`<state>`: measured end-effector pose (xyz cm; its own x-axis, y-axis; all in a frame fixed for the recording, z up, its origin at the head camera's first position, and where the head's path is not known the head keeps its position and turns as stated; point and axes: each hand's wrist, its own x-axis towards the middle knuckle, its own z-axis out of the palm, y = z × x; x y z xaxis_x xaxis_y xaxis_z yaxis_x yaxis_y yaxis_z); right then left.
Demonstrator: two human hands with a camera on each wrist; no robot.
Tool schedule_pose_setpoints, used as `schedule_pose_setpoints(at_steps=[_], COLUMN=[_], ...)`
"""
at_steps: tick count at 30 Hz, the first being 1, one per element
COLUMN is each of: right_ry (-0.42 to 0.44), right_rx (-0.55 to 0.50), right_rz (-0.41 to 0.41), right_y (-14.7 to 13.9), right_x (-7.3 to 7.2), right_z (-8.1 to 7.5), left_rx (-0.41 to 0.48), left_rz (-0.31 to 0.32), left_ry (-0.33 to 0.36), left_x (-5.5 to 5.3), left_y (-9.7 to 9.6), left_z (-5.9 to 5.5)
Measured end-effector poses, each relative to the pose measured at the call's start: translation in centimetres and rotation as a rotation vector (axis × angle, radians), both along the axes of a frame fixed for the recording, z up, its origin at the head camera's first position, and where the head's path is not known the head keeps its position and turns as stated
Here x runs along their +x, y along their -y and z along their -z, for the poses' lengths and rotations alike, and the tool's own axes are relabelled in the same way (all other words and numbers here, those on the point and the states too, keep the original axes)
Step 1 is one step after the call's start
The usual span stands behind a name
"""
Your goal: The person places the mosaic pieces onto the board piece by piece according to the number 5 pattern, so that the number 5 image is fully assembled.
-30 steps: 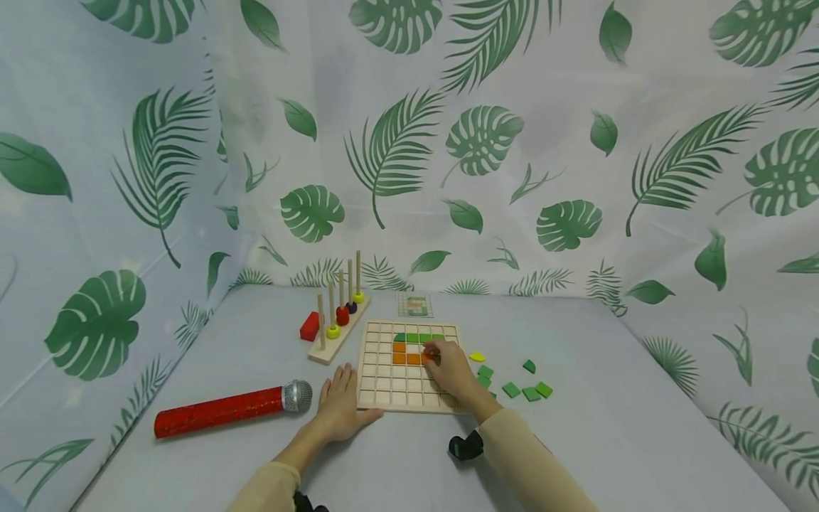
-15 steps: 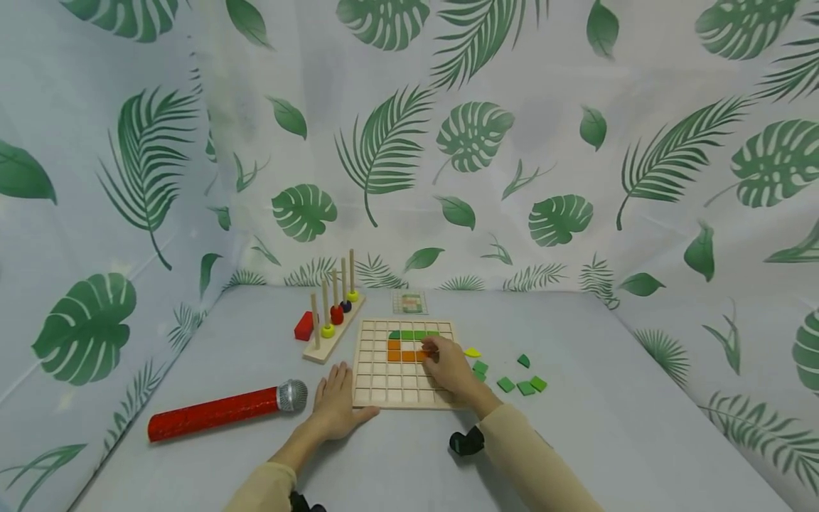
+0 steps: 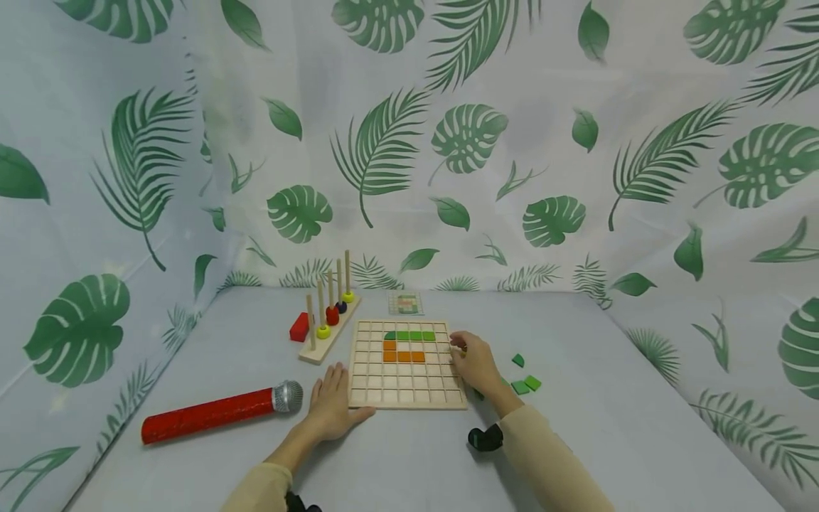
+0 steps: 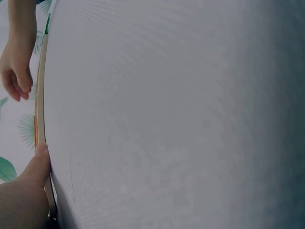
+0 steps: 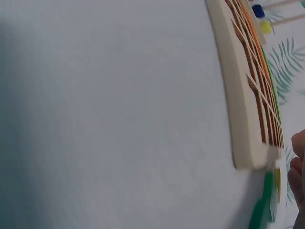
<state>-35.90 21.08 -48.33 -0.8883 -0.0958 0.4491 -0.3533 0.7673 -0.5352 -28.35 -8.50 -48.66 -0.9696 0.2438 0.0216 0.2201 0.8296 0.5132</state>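
A square wooden grid board (image 3: 409, 384) lies on the table. Green tiles (image 3: 416, 336) form a row on it. Below them, orange tiles (image 3: 404, 357) make an L shape. My left hand (image 3: 330, 409) rests at the board's near left corner, fingers spread along the left side; the left wrist view shows its thumb (image 4: 35, 167) against the board's edge. Over the board's right edge is my right hand (image 3: 476, 366), fingers loosely bent, with no tile visible in them. A yellow piece (image 3: 462, 352) shows by its fingertips, and cannot tell whether they touch it. The right wrist view catches only part of this hand (image 5: 298, 176).
Loose green tiles (image 3: 526, 385) and a dark green quarter-round piece (image 3: 518, 360) lie right of the board. A pattern card (image 3: 406, 304) is behind it. At the left are a peg stand (image 3: 329, 334) with beads, a red block (image 3: 300, 327) and a red toy microphone (image 3: 217, 416).
My right hand has left the orange row, where another orange tile now shows in full, and moved right to the board's edge. My left hand stays put. The head view has shifted slightly.
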Motion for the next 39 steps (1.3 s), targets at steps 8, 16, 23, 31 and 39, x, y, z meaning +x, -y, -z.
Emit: schedule_pose_setpoints(at_steps=[8,16,23,31,39], right_ry=[0.077,0.118,0.142,0.142,0.139], right_rx=[-0.006,0.009,0.044,0.083,0.063], right_rz=[0.101,0.169,0.241,0.322,0.323], right_y=[-2.7,-5.0,-7.1,-9.4,-10.4], right_x=[-0.2,0.2,0.7,1.2,1.9], right_z=[-0.5,-0.7,-0.7,0.1,0.0], left_rx=[-0.005,-0.007,-0.01,-0.009,0.007], left_rz=[0.007,0.005,0.005,0.008,0.011], left_ry=[-0.005,-0.005,-0.009,-0.008,-0.007], left_x=[0.1,0.0,0.0,0.0,0.1], left_y=[0.1,0.1,0.1,0.1,0.1], left_z=[-0.1,0.2,0.2,0.0,0.0])
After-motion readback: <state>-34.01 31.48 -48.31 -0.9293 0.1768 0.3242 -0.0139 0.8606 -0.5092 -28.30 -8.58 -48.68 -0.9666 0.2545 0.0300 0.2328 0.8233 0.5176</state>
